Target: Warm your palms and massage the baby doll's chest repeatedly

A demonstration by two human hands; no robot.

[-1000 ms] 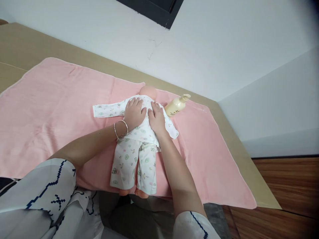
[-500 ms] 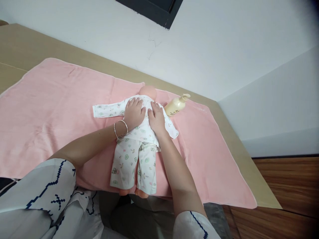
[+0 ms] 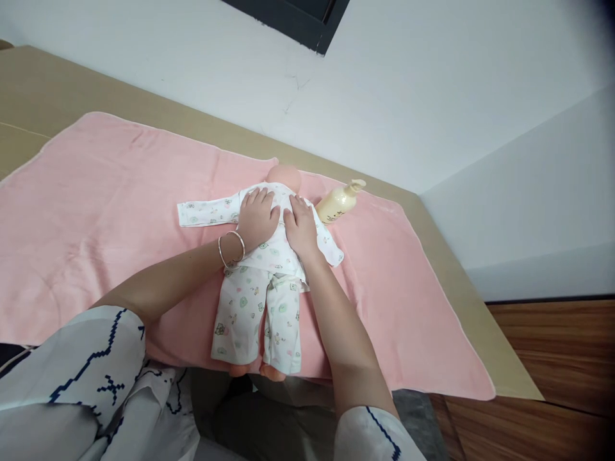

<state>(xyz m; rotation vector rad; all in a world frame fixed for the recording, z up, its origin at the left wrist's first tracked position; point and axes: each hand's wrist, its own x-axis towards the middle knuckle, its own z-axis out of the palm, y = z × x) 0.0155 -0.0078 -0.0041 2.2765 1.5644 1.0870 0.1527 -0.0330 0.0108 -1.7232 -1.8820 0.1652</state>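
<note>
A baby doll (image 3: 283, 178) lies on a pink blanket (image 3: 139, 186), its head toward the wall and its feet toward me. It wears a white patterned top (image 3: 276, 253) and matching trousers (image 3: 243, 314). My left hand (image 3: 259, 216), with a silver bangle at the wrist, lies flat on the left side of the doll's upper body. Flat on the right side rests my right hand (image 3: 302, 227). Both hands have their fingers stretched out and grip nothing. Which way the doll's face points is not clear. Its feet show below the trouser legs.
Right of the doll's head, a pale yellow pump bottle (image 3: 336, 203) lies tilted on the blanket. The wooden table (image 3: 57, 80) borders a white wall (image 3: 413, 83). Below the table's right edge is a brown wood-grain surface (image 3: 557, 346).
</note>
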